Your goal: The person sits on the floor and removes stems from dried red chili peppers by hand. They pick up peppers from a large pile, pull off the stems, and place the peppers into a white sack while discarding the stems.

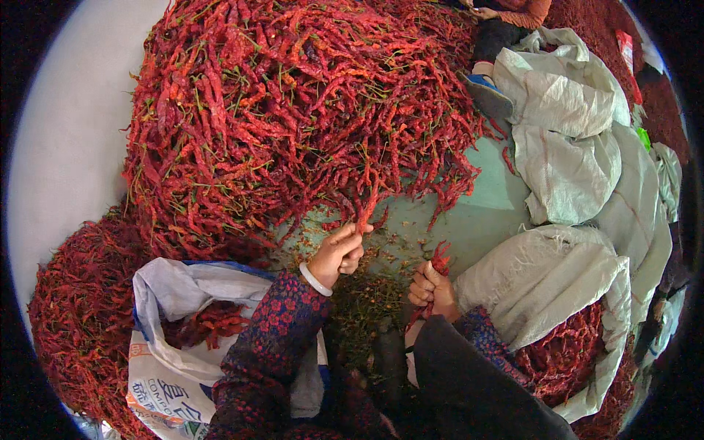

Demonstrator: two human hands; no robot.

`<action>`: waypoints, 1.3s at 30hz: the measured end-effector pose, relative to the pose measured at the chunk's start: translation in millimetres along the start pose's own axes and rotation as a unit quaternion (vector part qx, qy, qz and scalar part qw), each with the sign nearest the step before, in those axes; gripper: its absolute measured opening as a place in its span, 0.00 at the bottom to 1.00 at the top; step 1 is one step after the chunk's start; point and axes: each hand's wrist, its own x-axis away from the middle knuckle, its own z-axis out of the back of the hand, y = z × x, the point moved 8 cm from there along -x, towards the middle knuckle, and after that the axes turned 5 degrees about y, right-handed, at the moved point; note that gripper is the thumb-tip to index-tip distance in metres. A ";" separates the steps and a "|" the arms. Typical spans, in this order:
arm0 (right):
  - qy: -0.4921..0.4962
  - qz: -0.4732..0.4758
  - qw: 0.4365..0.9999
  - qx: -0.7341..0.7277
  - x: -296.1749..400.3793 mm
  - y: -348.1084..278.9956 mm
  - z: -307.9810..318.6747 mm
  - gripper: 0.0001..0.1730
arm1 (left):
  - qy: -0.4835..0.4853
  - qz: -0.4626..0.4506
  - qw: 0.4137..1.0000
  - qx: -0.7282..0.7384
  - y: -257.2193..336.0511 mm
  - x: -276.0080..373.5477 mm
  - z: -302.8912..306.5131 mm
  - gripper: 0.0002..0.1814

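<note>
My left hand [336,254], with a white bangle at its wrist, pinches one dried red chili pepper [367,208] that points away from me toward the heap. In the fist of my right hand [432,290] is a small bunch of dried red chili peppers [440,258]; their ends stick out above and below the fingers. Just beyond both hands lies a large heap of red chili peppers [297,110], many with green or tan stems. Broken stems and debris [366,308] cover the floor between my forearms.
A printed white woven sack [170,357] holding chilies stands open at left. Another woven sack [528,275] with chilies lies at right, near further pale sacks [561,165]. A second chili pile [82,302] borders the left. Another person's hand [484,13] shows at the top.
</note>
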 end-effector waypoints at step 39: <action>0.552 0.264 0.238 0.755 344.6 -202.1 84.5 0.33 | 0.084 -0.141 0.964 0.209 -16.2 1.2 79.6 0.11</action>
